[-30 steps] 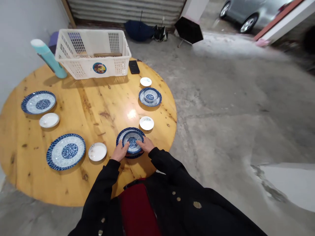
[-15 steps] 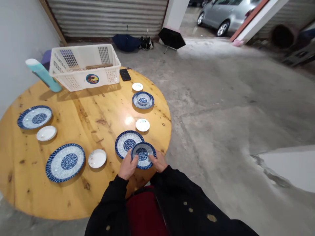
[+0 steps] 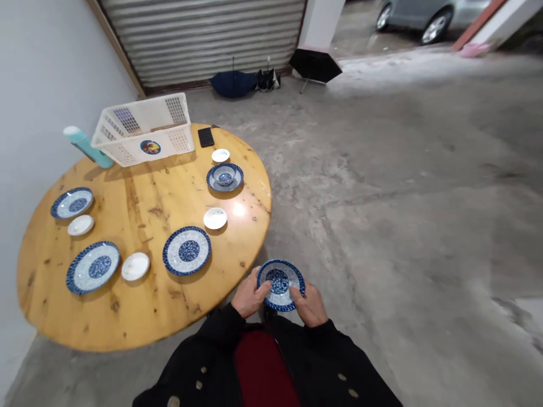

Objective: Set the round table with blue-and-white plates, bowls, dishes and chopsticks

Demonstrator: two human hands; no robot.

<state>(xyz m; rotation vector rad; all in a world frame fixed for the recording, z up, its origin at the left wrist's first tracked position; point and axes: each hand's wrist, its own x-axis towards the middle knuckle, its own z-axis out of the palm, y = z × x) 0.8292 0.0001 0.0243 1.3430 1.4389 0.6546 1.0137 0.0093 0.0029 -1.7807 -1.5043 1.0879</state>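
Note:
Between my two hands a blue-and-white bowl (image 3: 280, 281) is held, off the table's right edge and above the floor. My left hand (image 3: 251, 294) is closed on its left rim, thumb inside. On the opposite rim my right hand (image 3: 310, 304) grips it the same way. Whether more bowls are stacked beneath cannot be seen. Nearest on the table lies a blue-rimmed plate (image 3: 186, 251), with a small white dish (image 3: 215, 218) behind it. Farther back, a patterned bowl (image 3: 224, 175) sits on another blue-rimmed plate (image 3: 224, 188), near a second white dish (image 3: 220, 155).
The round wooden table (image 3: 144, 316) also carries two more plates and two white dishes at left. A white plastic basket (image 3: 172, 141), a teal bottle (image 3: 89, 147) and a black phone (image 3: 206, 137) are at the back. Opened umbrellas (image 3: 316, 65) rest on the concrete floor (image 3: 382, 198).
My hands and the bowl have moved right, from over the near plate's edge to beyond the table. The view has shifted, so the table appears farther left.

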